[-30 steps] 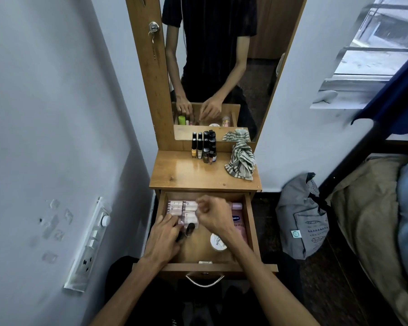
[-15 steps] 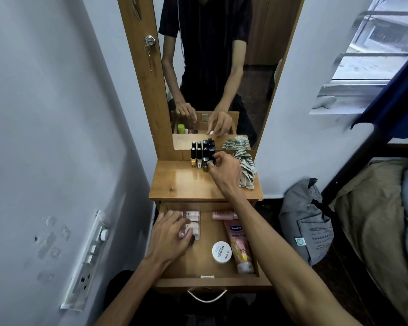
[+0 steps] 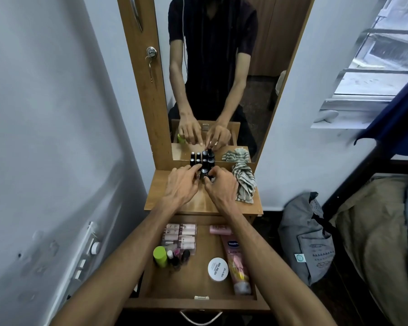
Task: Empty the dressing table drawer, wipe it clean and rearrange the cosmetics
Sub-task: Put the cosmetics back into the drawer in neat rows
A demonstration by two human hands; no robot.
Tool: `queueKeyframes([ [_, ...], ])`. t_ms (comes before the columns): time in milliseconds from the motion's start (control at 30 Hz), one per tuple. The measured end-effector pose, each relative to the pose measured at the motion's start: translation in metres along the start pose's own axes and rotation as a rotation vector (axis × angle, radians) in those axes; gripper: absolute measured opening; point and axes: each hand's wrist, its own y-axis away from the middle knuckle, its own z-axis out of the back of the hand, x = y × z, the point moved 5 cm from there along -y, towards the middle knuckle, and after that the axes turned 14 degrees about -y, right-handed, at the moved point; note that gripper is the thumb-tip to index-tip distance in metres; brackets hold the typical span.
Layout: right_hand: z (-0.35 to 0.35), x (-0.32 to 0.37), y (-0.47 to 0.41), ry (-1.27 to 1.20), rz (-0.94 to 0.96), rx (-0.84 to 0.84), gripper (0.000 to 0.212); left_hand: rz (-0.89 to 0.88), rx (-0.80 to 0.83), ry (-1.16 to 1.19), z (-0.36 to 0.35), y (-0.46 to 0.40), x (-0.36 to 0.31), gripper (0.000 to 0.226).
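both hands reached to twelve o'clock on the wooden table top. the left hand [image 3: 183, 184] and right hand [image 3: 219, 188] curled round the little dark bottles [image 3: 204, 162], probably to carry them down. the open wooden drawer [image 3: 186, 283] at six o'clock already held pink tubes [image 3: 180, 236].

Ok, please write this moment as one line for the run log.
phase: rearranging | left hand: at small bottles on tabletop | right hand: gripping a dark bottle | drawer: open, partly filled | cloth: on tabletop
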Motion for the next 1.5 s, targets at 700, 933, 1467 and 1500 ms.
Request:
queueKeyframes([
  [700, 0.046, -0.018, 0.044, -0.364, 0.001, -0.018, 0.018, 0.082, -0.096, 0.14, -0.018, -0.004, -0.013, 0.021],
  [933, 0.035, -0.029, 0.101, -0.434, -0.045, 0.137, 0.022, 0.069, -0.133, 0.365, 0.004, 0.069, -0.008, 0.025],
  [1467, -0.011, -0.04, 0.179, -0.213, -0.141, 0.536, 0.03, -0.111, 0.136, 0.147, -0.039, 0.198, -0.007, 0.025],
  [1500, -0.013, -0.04, 0.18, -0.205, -0.141, 0.542, 0.03, -0.131, 0.148, 0.12, -0.041, 0.198, -0.007, 0.024],
])
